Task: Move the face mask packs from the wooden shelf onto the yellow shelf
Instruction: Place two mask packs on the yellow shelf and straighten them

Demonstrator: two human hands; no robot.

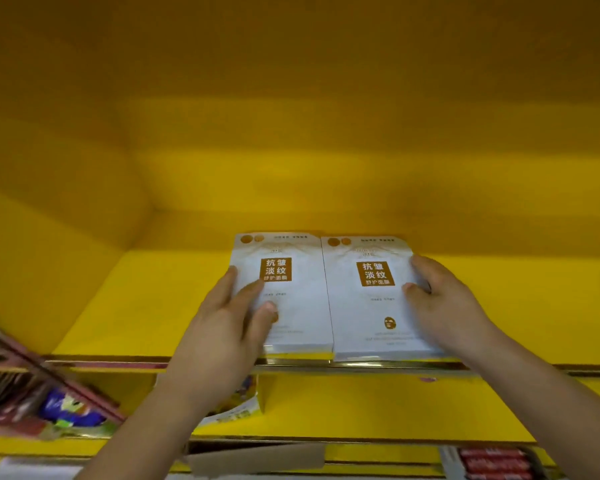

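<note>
Two face mask packs lie flat and side by side on the yellow shelf [118, 306], their long edges touching or almost touching. The left pack [298, 306] and the right pack [368, 313] are thin white rectangles with a smooth, slightly shiny surface, an orange-brown label block in the upper half and two small round orange marks in the top corner. The small print is too blurred to read. Each pack may be a stack of several, because the front edge looks thick, but I cannot tell for sure.

The left hand [229, 327] rests on the left pack with fingers spread and flat, covering its lower left part. The right hand [444, 303] lies open against the right edge of the right pack, with the thumb on top; the fingers hide that edge.

The shelf is plain matte yellow, with a thin metallic strip [361, 364] along the front. Below, at lower left, colourful packets [66, 407] are blurred, and red items [496, 462] at lower right are cut off by the frame.
</note>
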